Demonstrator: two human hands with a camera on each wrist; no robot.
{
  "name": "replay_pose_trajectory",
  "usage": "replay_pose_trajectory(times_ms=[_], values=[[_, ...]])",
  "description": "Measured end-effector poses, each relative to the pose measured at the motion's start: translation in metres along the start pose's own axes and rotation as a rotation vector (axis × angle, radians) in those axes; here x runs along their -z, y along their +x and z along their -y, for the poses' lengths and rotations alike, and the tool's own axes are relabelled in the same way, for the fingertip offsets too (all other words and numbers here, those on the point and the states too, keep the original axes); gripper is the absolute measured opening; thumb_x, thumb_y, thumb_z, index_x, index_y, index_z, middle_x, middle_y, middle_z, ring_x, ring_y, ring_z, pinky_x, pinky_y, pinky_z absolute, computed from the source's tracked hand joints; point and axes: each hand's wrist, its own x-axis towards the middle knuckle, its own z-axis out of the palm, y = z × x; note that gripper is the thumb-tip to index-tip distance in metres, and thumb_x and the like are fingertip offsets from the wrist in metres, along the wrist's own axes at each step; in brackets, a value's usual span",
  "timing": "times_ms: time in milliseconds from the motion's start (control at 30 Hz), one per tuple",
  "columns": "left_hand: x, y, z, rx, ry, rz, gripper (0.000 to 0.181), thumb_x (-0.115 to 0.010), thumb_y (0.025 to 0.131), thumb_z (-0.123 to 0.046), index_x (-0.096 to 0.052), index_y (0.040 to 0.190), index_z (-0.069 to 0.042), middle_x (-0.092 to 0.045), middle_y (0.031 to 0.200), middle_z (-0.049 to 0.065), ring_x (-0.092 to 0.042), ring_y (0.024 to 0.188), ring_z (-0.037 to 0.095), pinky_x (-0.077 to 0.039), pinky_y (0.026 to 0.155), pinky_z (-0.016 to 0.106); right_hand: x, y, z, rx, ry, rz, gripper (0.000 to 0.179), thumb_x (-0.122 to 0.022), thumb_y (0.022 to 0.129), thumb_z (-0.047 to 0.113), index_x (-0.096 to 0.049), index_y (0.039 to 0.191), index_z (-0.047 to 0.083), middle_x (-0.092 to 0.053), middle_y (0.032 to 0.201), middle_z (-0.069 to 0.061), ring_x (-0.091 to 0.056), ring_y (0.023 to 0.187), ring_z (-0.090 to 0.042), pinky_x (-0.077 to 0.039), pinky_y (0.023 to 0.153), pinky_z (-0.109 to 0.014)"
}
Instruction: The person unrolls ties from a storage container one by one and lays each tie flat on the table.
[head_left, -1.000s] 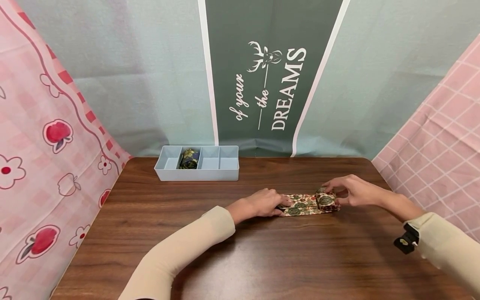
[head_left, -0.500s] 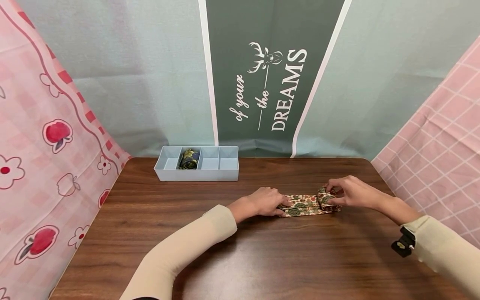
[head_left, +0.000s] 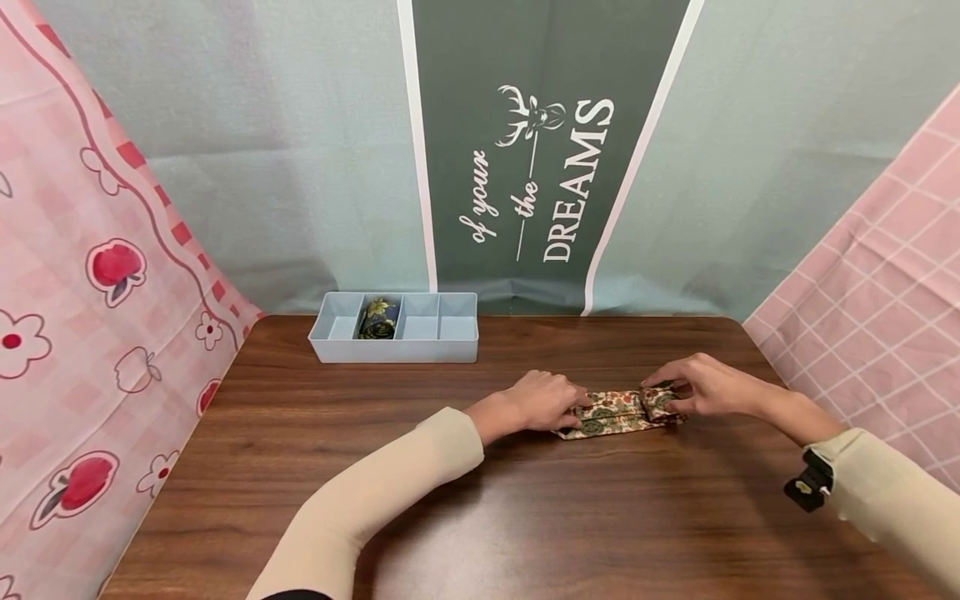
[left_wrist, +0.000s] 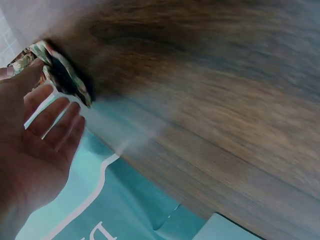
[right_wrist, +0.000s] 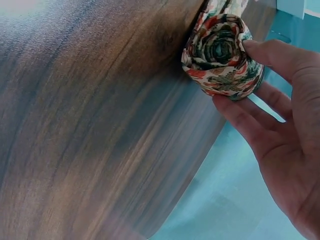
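Observation:
A floral, paisley-patterned necktie lies on the wooden table, partly wound into a roll at its right end. My right hand holds that roll, thumb on one side and fingers on the other. The coil's spiral side faces the right wrist view. At the flat left end, my left hand grips the necktie near its tip between thumb and fingers. In the left wrist view, the tip of the necktie sticks out past the thumb, showing a dark inner side, while the other fingers of the left hand are spread loosely.
A pale blue tray with several compartments stands at the table's back left. One compartment holds a rolled navy necktie with yellow flowers. Behind the table hangs a grey-green curtain; pink cloths flank both sides.
My left hand has shifted slightly right along with the flat end of the necktie. The roll has turned and moved a little right, with my right hand's fingers changing their hold on it.

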Motion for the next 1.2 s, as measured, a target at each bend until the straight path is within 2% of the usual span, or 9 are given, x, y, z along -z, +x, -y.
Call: replay_pose_trajectory(times_ms=[100, 267, 367, 500, 600, 767, 867, 1000, 1200], values=[[0.000, 0.005, -0.004, -0.015, -0.021, 0.027, 0.048, -0.066, 0.106, -0.039, -0.060, 0.153, -0.031, -0.054, 0.159, -0.006, -0.076, 0.102, 0.019, -0.062, 0.082, 0.034, 0.001, 0.000, -0.002, -0.044, 0.056, 0.027, 0.040, -0.086, 0.078, -0.001, -0.079, 0.116, 0.007, -0.080, 0.109, -0.008, -0.073, 0.093, -0.010, -0.061, 0.064, -0.025], [-0.002, 0.013, -0.011, -0.030, -0.045, 0.059, 0.054, -0.066, 0.105, -0.043, -0.054, 0.157, -0.032, -0.046, 0.165, -0.003, -0.076, 0.103, 0.018, -0.062, 0.084, 0.031, 0.001, 0.001, -0.003, -0.078, 0.095, 0.036, 0.036, -0.084, 0.079, -0.001, -0.079, 0.113, 0.008, -0.080, 0.108, -0.006, -0.069, 0.084, -0.003, -0.058, 0.061, -0.024], [-0.004, 0.018, -0.016, -0.039, -0.039, 0.062, 0.057, -0.064, 0.106, -0.045, -0.051, 0.159, -0.030, -0.044, 0.166, -0.002, -0.074, 0.111, 0.018, -0.061, 0.088, 0.030, 0.000, 0.001, -0.003, -0.109, 0.075, 0.031, 0.030, -0.088, 0.083, 0.009, -0.080, 0.112, 0.010, -0.080, 0.108, -0.003, -0.073, 0.090, -0.007, -0.060, 0.065, -0.024], [-0.008, 0.021, -0.019, -0.055, -0.046, 0.057, 0.059, -0.063, 0.107, -0.043, -0.048, 0.161, -0.027, -0.043, 0.167, 0.000, -0.071, 0.120, 0.018, -0.058, 0.096, 0.027, -0.003, 0.001, -0.001, -0.166, 0.040, 0.031, 0.033, -0.092, 0.085, 0.027, -0.081, 0.112, 0.013, -0.080, 0.110, -0.006, -0.077, 0.094, -0.022, -0.062, 0.068, -0.026], [-0.011, 0.020, -0.021, -0.062, -0.046, 0.057, 0.058, -0.062, 0.107, -0.042, -0.048, 0.161, -0.026, -0.044, 0.166, -0.001, -0.065, 0.130, 0.017, -0.055, 0.103, 0.027, -0.004, 0.001, -0.001, -0.179, 0.021, 0.021, 0.033, -0.093, 0.083, 0.028, -0.081, 0.110, 0.013, -0.079, 0.111, -0.011, -0.076, 0.091, -0.021, -0.061, 0.066, -0.027], [-0.015, 0.018, -0.021, -0.066, -0.024, 0.056, 0.055, -0.061, 0.108, -0.043, -0.051, 0.160, -0.026, -0.045, 0.166, -0.003, -0.058, 0.139, 0.014, -0.051, 0.110, 0.031, -0.007, 0.002, -0.002, -0.128, -0.004, -0.006, 0.033, -0.094, 0.080, 0.019, -0.078, 0.108, 0.012, -0.078, 0.105, -0.006, -0.063, 0.075, -0.004, -0.051, 0.059, -0.024], [-0.016, 0.018, -0.020, -0.072, -0.028, 0.066, 0.055, -0.059, 0.109, -0.043, -0.050, 0.160, -0.026, -0.043, 0.167, -0.003, -0.056, 0.141, 0.015, -0.050, 0.111, 0.031, -0.008, 0.003, -0.003, -0.079, -0.039, -0.021, 0.035, -0.095, 0.077, 0.016, -0.078, 0.108, 0.013, -0.077, 0.105, -0.004, -0.066, 0.079, -0.006, -0.052, 0.061, -0.026], [-0.016, 0.017, -0.019, -0.076, -0.039, 0.082, 0.055, -0.058, 0.109, -0.044, -0.049, 0.161, -0.027, -0.040, 0.169, -0.004, -0.054, 0.143, 0.015, -0.050, 0.111, 0.030, -0.008, 0.002, -0.005, -0.025, -0.078, -0.028, 0.038, -0.095, 0.074, 0.014, -0.078, 0.109, 0.014, -0.077, 0.109, -0.005, -0.073, 0.094, -0.015, -0.057, 0.069, -0.030], [-0.015, 0.018, -0.017, -0.083, -0.029, 0.091, 0.055, -0.060, 0.108, -0.045, -0.050, 0.160, -0.028, -0.039, 0.169, -0.005, -0.051, 0.145, 0.014, -0.049, 0.112, 0.030, -0.006, 0.001, -0.008, 0.033, -0.043, -0.013, 0.039, -0.093, 0.075, 0.009, -0.078, 0.111, 0.011, -0.076, 0.110, -0.011, -0.071, 0.092, -0.014, -0.052, 0.063, -0.024]])
